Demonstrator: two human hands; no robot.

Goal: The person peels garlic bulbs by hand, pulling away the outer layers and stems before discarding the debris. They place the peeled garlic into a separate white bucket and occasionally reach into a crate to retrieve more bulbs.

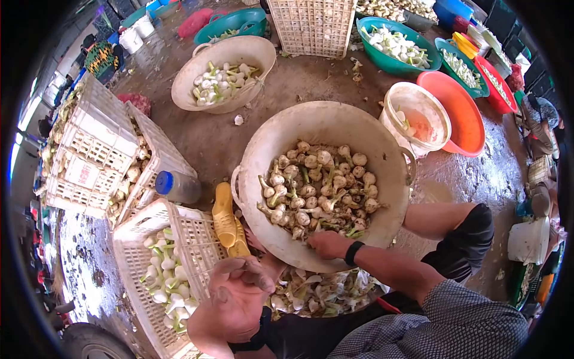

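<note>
Here's the right hand (pixel 327 244), down inside the large basin (pixel 272 143) at its near side, fingers bent into the edge of the pile. Whether they have closed on a bulb, I can't tell from this angle. And the left hand (pixel 236 296)! Palm turned up, fingers loosely curled, nothing visible in its grasp, raised between the near crate (pixel 197 236) and the basin's near edge.

Into the basin we go: soil-marked garlic bulbs (pixel 323 185), stems attached, heaped across the bottom, pale wall showing all around. Just below the near rim, a mass of papery trimmings (pixel 323 293) spreads out between the person's legs.

Over to the left, the near crate carries cleaner white bulbs (pixel 167 278) with green stems. Beside it, a yellow shoe (pixel 224 215), and behind that a clear jar (pixel 184 188) with a blue lid, lying tilted. Farther left, stacked crates (pixel 98 143) with more bulbs showing through and around them.

Beyond the large basin, a smaller pale basin (pixel 263 63) holds white, green-stemmed bulbs. Right side now: a white bucket (pixel 391 116) near the large basin, an orange-red basin (pixel 469 122) right behind it, and a green basin (pixel 373 54) of white bulbs farther back on the wet floor (pixel 472 173).
</note>
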